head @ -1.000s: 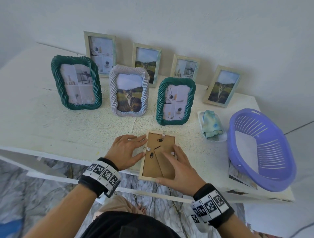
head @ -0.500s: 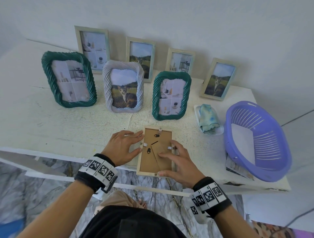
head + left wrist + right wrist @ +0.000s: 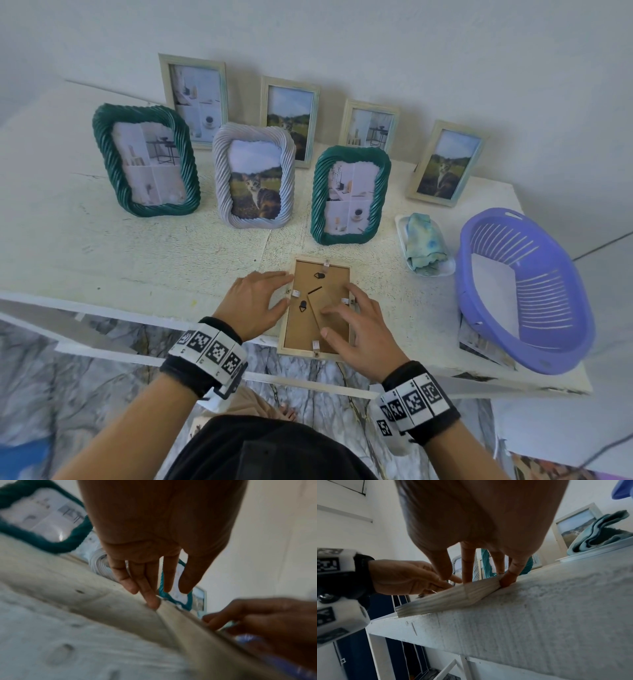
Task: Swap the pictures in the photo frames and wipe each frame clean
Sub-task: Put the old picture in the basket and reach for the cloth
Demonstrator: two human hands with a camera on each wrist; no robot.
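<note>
- Head: wooden frame (image 3: 317, 306) face-down at the table (image 3: 137, 260) front edge, brown backing up. Left hand (image 3: 255, 303) flat, fingers straight, touching its left rail. Right hand (image 3: 356, 325) spread loosely on the backing, nothing grasped.
- Left wrist: left fingers (image 3: 150, 596) straight, one tip pressing the frame corner.
- Right wrist: right fingertips (image 3: 508, 580) bearing on the frame's rail (image 3: 447, 600); cloth (image 3: 599, 531) on its dish behind.

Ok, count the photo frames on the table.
8. Four plain ones lean on the wall; three twisted ones stand in front; one lies face down under both hands. None seems hidden.
</note>
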